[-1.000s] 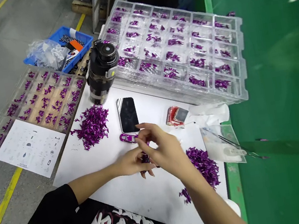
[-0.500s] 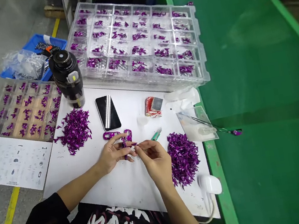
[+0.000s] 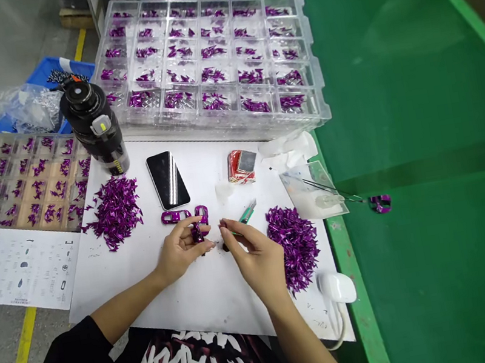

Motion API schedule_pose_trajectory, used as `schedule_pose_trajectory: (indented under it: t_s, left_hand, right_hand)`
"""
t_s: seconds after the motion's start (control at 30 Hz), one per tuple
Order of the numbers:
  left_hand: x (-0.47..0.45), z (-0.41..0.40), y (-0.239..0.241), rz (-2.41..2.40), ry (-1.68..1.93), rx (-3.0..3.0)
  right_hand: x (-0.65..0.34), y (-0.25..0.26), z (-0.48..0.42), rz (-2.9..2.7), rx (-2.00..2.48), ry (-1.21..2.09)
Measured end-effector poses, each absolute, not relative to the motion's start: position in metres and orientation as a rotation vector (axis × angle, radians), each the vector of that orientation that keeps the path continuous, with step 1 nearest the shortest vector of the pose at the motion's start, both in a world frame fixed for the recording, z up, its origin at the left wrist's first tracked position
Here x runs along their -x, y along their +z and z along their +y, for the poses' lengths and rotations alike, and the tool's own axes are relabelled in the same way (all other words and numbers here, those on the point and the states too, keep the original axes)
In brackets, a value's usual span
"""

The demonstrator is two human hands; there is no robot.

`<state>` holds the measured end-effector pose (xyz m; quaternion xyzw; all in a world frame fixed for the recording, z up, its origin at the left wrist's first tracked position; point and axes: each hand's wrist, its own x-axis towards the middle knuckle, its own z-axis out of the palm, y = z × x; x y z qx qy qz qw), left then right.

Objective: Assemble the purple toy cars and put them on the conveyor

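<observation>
The light is bright and even, seems to come from above, gives only a soft shadow under the right hand (image 3: 255, 259), some glare on the plastic tray (image 3: 234, 127), and the picture edges look bent.

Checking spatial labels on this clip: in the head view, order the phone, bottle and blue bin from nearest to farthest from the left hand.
From the left hand:
1. Phone, on the white sheet, just ahead of the hand.
2. Bottle, at the sheet's far left corner.
3. Blue bin, beyond the bottle, farther left.
</observation>
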<state>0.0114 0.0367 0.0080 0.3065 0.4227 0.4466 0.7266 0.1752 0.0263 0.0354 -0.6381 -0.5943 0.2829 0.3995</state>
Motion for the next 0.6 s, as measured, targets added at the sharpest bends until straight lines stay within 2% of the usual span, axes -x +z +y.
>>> schedule_pose_trajectory:
  t_s: [0.1, 0.17, 0.6]
  left_hand:
    - [-0.015, 0.031, 0.002, 0.984, 1.032, -0.763]
    - [-0.016, 0.028, -0.001, 1.003, 1.055, -0.807]
    - [-0.016, 0.029, -0.001, 1.097, 1.076, -0.945]
  right_hand:
    - [-0.159, 0.045, 0.024, -1.315, 1.576, 0.989]
    - [-0.149, 0.046, 0.023, -1.337, 1.553, 1.016]
    - [-0.136, 0.038, 0.018, -1.595, 1.577, 0.602]
